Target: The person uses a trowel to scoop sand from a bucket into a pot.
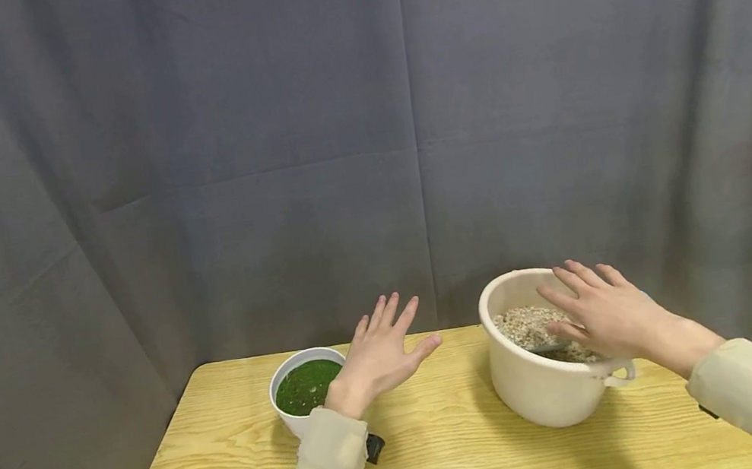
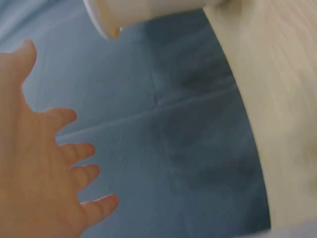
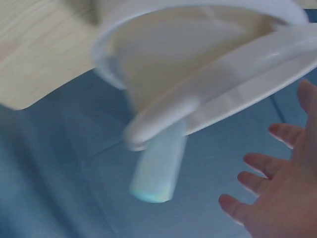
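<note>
My left hand (image 1: 378,356) hovers with spread, straight fingers beside a small white pot (image 1: 294,420). Green moss-like material (image 1: 306,387) fills the pot, and the hand and sleeve cover its right side in the head view. Fingers apart and holding nothing, my right hand (image 1: 608,317) is above a large cream bucket (image 1: 537,393). Inside the bucket lies pale gravel-like grit (image 1: 530,325), with the flat grey end of a tool (image 1: 548,348) resting in it. Over the bucket's rim sticks a pale blue handle (image 3: 159,166), mostly hidden by the hand in the head view.
Both containers stand on a light wood-grain table (image 1: 440,449), toward its back edge. A dark grey curtain (image 1: 340,154) hangs right behind it. The bucket has a loop handle (image 1: 621,374) on its right side. A small black object (image 1: 374,447) shows beside the left sleeve.
</note>
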Demonstrator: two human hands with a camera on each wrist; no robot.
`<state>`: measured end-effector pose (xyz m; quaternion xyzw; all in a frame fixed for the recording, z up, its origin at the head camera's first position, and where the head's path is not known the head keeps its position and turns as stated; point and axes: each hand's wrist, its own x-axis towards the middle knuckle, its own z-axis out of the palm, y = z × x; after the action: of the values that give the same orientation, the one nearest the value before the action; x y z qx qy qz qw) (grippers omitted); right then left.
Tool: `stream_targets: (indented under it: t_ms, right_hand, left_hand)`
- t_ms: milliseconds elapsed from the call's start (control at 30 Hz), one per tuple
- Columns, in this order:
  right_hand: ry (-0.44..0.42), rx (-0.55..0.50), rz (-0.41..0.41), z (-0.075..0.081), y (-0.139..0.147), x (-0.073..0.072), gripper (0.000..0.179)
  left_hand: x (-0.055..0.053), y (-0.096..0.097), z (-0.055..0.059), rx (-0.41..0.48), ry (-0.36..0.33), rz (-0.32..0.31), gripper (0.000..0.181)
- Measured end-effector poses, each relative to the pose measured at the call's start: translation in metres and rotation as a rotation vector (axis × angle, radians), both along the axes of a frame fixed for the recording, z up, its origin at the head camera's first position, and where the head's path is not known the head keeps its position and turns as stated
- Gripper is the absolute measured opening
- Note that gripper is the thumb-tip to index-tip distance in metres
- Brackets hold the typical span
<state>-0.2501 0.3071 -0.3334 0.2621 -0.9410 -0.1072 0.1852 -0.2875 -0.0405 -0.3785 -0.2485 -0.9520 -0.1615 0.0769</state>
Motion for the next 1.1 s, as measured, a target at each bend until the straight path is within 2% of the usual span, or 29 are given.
stream_targets:
  t_ms: [133,267,567,733,867,967,1100]
  right_hand:
    - [0.039,0.043,0.051,-0.005,0.019,0.0,0.056]
    - [0.04,0.084,0.054,-0.01,0.035,0.0,0.055]
    - [-0.095,0.048,-0.031,-0.01,0.058,-0.004,0.055]
    - [-0.132,0.019,-0.059,-0.008,0.067,-0.008,0.052]
    - [-0.144,-0.006,-0.054,-0.008,0.072,-0.012,0.042]
    - [-0.147,-0.028,-0.034,-0.009,0.074,-0.015,0.025]
    - [-0.178,-0.052,-0.03,-0.009,0.076,-0.017,0.02]
  left_hand:
    - [-0.003,0.018,-0.012,0.043,-0.016,-0.032,0.083]
    - [-0.005,0.035,-0.023,0.102,-0.043,-0.06,0.085]
    - [-0.005,0.061,-0.041,0.279,-0.121,-0.092,0.092]
    - [-0.004,0.074,-0.049,0.402,-0.177,-0.11,0.097]
    - [-0.004,0.085,-0.056,0.489,-0.216,-0.118,0.102]
    - [-0.004,0.093,-0.059,0.555,-0.238,-0.112,0.107]
    - [-0.003,0.101,-0.062,0.639,-0.262,-0.109,0.112]
